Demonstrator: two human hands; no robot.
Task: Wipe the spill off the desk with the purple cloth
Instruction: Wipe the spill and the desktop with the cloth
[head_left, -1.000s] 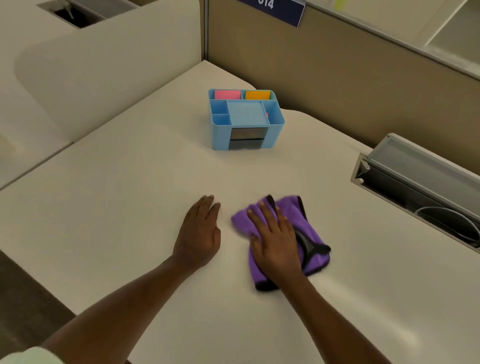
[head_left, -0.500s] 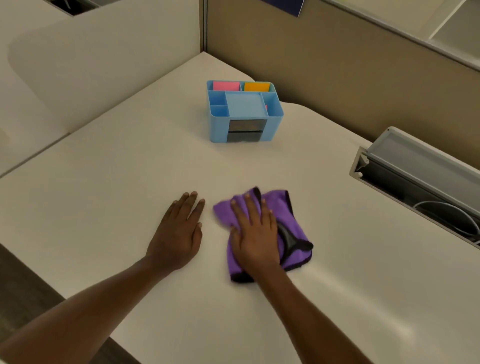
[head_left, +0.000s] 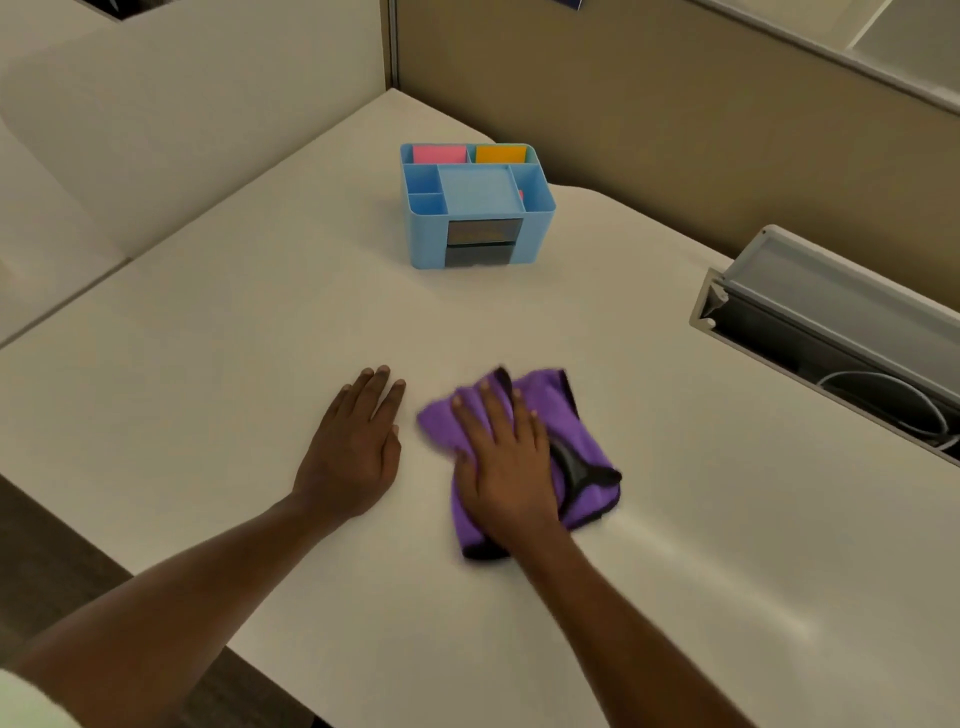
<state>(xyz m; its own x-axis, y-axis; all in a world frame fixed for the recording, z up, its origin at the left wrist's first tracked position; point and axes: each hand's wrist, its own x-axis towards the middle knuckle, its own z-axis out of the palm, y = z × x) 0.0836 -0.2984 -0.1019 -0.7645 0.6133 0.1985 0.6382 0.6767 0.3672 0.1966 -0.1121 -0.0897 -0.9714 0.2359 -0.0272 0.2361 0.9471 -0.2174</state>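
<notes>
The purple cloth (head_left: 582, 415), edged in black, lies bunched on the cream desk (head_left: 208, 364) near its front middle. My right hand (head_left: 506, 467) presses flat on the cloth's left half, fingers spread and pointing away from me. Just to its left, my left hand (head_left: 353, 447) rests palm down on the bare desk with nothing in it, a small gap away from the cloth. I cannot make out any spill; only a faint sheen shows on the desk to the right of the cloth.
A light blue desk organizer (head_left: 478, 208) with pink and orange notes stands farther back. An open grey cable tray (head_left: 831, 332) with cables is set into the desk at the right. Partition walls (head_left: 675, 130) close the back and left. The desk's front edge runs at the lower left.
My right hand has slid the cloth a little to the left across the desk. My left hand has also shifted left. The view has tipped slightly downward.
</notes>
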